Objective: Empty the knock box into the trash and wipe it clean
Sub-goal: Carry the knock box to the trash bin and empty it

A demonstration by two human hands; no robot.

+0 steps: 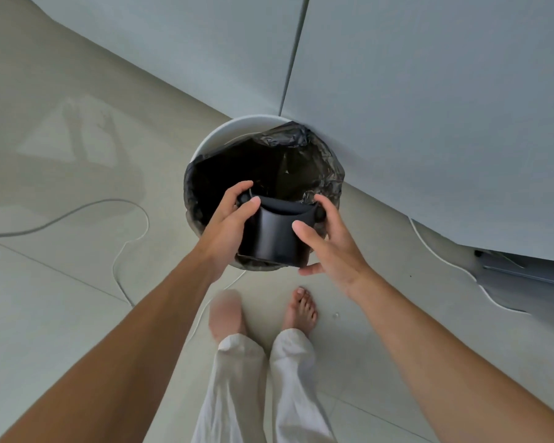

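Both hands [227,225] [330,244] grip unlabelled knock box [274,235] over trash bin [224,131].

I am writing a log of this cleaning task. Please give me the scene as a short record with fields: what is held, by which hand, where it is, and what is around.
held object: black knock box
left hand: left hand grips the box's left side, thumb on the front
right hand: right hand at the box's right side, fingers partly spread
box position: over the trash bin, tipped away from the camera
bin: white, round, lined with a black bag
contents: cannot tell, too dark
floor: pale tiles, white cable left of the bin
wiping cloth: none in view
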